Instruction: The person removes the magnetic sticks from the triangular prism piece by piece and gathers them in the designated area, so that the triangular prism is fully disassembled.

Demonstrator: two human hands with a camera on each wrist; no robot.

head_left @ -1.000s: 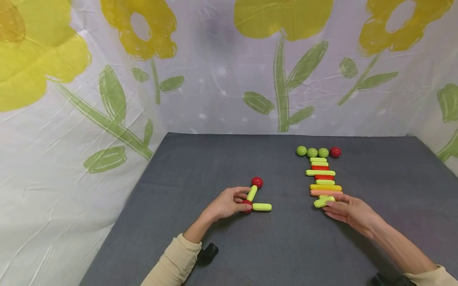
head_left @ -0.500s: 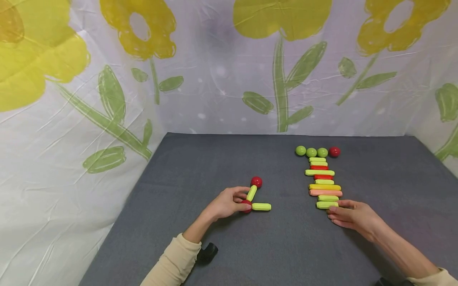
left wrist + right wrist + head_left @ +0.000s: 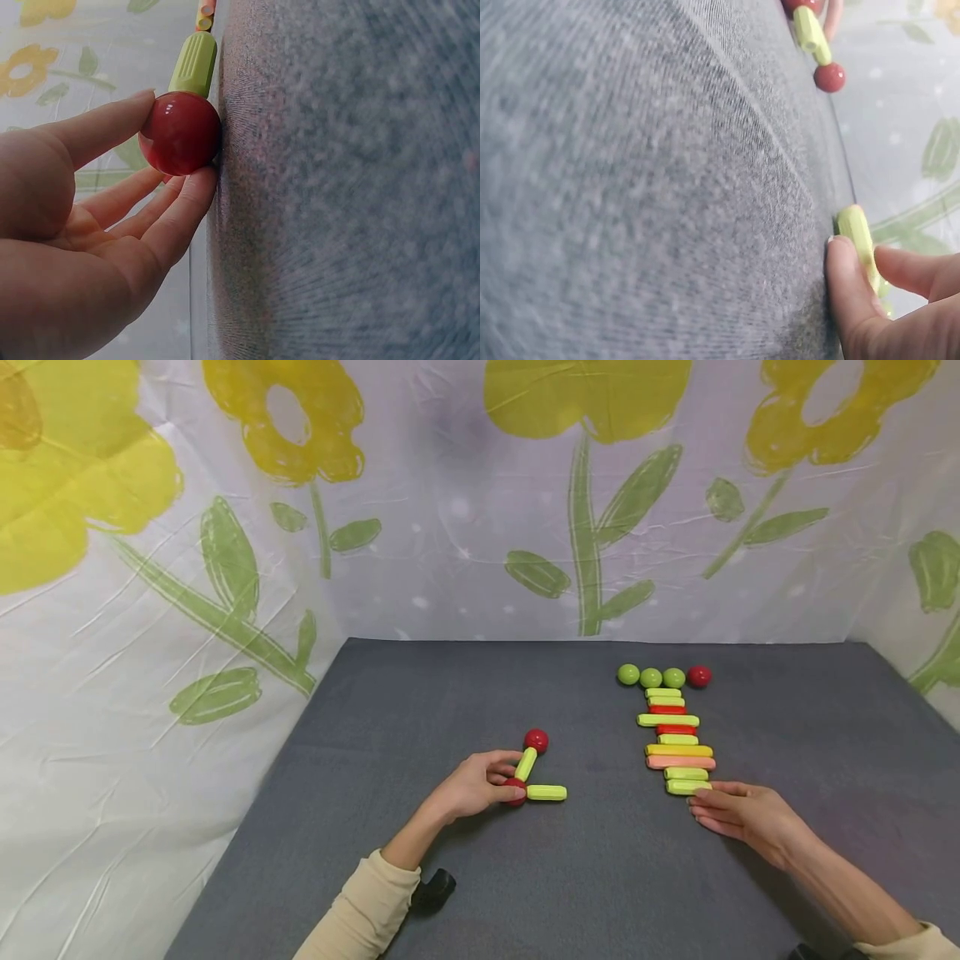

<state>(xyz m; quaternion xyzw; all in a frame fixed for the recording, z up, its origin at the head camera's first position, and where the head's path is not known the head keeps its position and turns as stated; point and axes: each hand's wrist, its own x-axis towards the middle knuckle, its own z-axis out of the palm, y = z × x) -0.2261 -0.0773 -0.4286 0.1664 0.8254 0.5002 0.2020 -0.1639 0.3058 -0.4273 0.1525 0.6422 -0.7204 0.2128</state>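
Behind nine stacked sticks (image 3: 677,741) sit four balls (image 3: 663,677).

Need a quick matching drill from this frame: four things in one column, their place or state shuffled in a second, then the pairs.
Things:
1. left hand
2. right hand
3. pink stick
4. three green balls

Place or state:
A. in a line with a red ball at the far end of the row of sticks
B. pinches the red ball where two green sticks meet
C. fingertips at the nearest green stick of the row
D. lies between a yellow stick and a green one in the row

Pairs: 1-B, 2-C, 3-D, 4-A
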